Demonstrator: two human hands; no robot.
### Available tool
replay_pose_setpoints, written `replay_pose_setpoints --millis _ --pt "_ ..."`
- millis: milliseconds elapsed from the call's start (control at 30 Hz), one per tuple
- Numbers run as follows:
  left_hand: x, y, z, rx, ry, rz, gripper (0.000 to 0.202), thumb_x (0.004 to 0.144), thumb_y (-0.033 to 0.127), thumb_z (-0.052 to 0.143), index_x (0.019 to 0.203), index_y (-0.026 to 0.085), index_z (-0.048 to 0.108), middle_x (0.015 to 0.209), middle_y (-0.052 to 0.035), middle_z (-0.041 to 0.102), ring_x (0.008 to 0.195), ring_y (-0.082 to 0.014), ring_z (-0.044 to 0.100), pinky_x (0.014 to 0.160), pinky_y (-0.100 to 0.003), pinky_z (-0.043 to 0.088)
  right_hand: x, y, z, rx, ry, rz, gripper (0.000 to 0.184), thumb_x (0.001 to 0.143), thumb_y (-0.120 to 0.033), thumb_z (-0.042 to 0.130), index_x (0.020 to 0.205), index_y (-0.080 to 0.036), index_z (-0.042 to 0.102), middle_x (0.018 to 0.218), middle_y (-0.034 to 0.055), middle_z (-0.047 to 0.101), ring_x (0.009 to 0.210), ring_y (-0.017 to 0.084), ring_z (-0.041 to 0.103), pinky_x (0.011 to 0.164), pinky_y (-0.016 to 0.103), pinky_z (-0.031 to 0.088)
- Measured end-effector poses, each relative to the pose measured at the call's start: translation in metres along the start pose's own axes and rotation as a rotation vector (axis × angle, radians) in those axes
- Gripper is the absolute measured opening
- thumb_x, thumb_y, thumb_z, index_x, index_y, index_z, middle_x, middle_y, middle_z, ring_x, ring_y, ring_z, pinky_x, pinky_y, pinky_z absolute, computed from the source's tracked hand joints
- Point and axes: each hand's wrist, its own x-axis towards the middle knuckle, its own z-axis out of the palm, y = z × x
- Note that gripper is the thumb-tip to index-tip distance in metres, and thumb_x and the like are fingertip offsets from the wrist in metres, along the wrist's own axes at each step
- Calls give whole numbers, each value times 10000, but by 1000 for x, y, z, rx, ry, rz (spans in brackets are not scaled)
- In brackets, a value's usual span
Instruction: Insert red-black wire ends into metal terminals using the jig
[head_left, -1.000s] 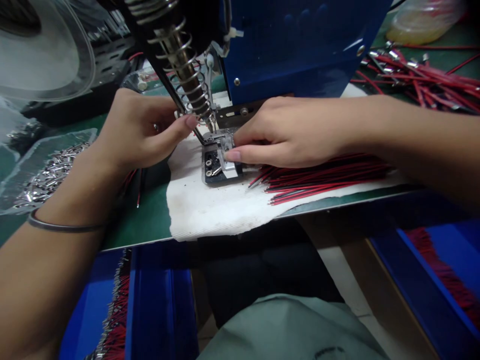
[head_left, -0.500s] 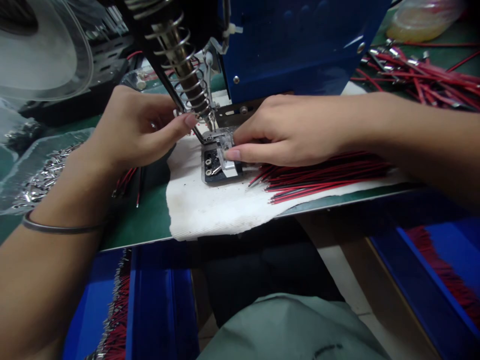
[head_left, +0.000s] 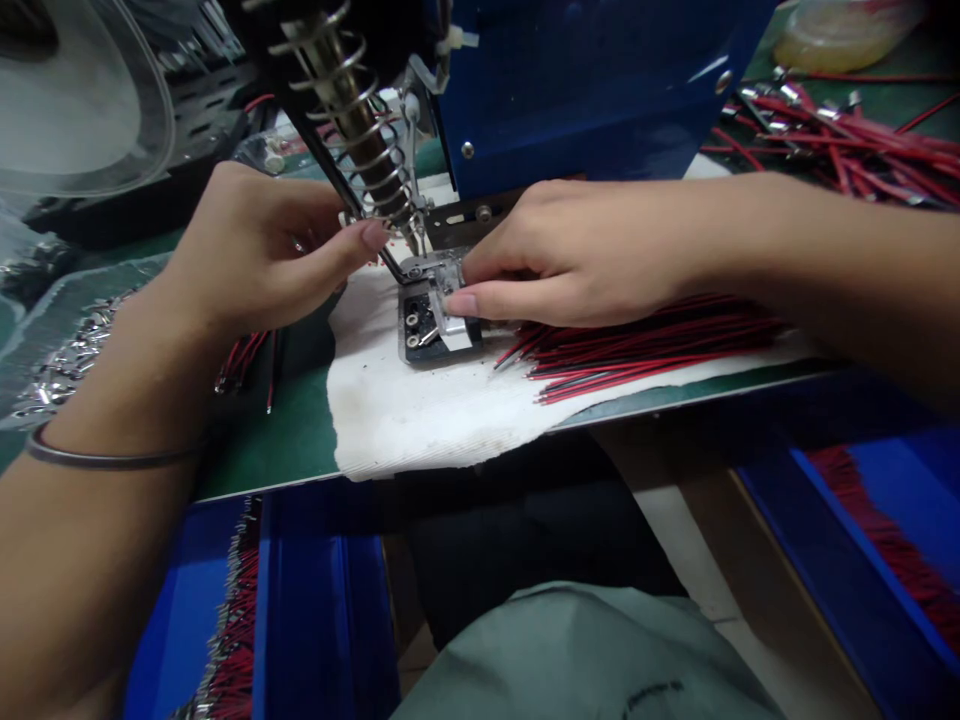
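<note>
My left hand (head_left: pixel 262 250) is curled just left of the spring-wrapped soldering iron (head_left: pixel 367 150), thumb and fingers drawn together. A bit of shiny metal glints between its fingers, too small to name. My right hand (head_left: pixel 577 255) reaches in from the right with thumb and index finger closed at the clear and silver block of a small metal fixture (head_left: pixel 454 335). Whatever those two fingers pinch is hidden. The iron's tip points down just behind the fixture, which sits on a white cloth (head_left: pixel 397 420). Red and black wires (head_left: pixel 622 350) lie bundled under my right hand.
A bag of small metal terminals (head_left: pixel 67 360) lies at left, near a few loose wires (head_left: pixel 244 360). Behind stands a blue machine housing (head_left: pixel 585 90). More red wires with metal ends (head_left: pixel 840 140) are piled back right. Blue bins (head_left: pixel 300 590) holding wires sit below the table edge.
The view has shifted slightly, so everything sits a little further left. Both hands keep about the same place at the iron and the fixture.
</note>
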Motion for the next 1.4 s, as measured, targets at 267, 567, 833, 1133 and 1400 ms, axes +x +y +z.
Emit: replay_pose_setpoints --millis 267,567,833,1133,1400 --pt "1 -6 -8 -46 -227 -104 737 1032 754 572 691 109 675 585 68 408 582 -6 512 867 -278 553 0 1 1 -25 11 10 586 1213 -541 395 824 -147 585 745 -6 552 725 105 361 826 360 278" --pt "4 -6 -9 -70 -346 -179 903 960 933 503 720 89 718 557 78 439 505 15 449 805 -236 550 3 1 0 -45 -3 -1 596 1221 -532 383 798 -148 556 701 -15 514 718 105 336 833 369 256" --pt "9 10 -12 -107 -300 -153 834 998 798 504 643 77 727 499 89 496 429 47 409 541 -107 296 5 1 1 -125 -7 44 641 1221 -579 361 765 -163 536 630 -30 472 660 105 318 833 358 267" --pt "8 11 -14 -16 -312 -230 1002 886 998 410 705 78 763 562 96 438 483 55 439 720 -242 519 6 -1 1 -131 -14 49 633 1220 -559 378 735 -172 503 613 -37 443 634 99 309 856 352 279" --pt "3 11 -12 78 -305 -259 987 928 923 403 841 21 795 604 148 462 489 115 421 815 -333 519 5 -3 0 -160 -3 87 644 1218 -572 369 739 -167 521 603 -44 427 628 92 307 796 358 263"
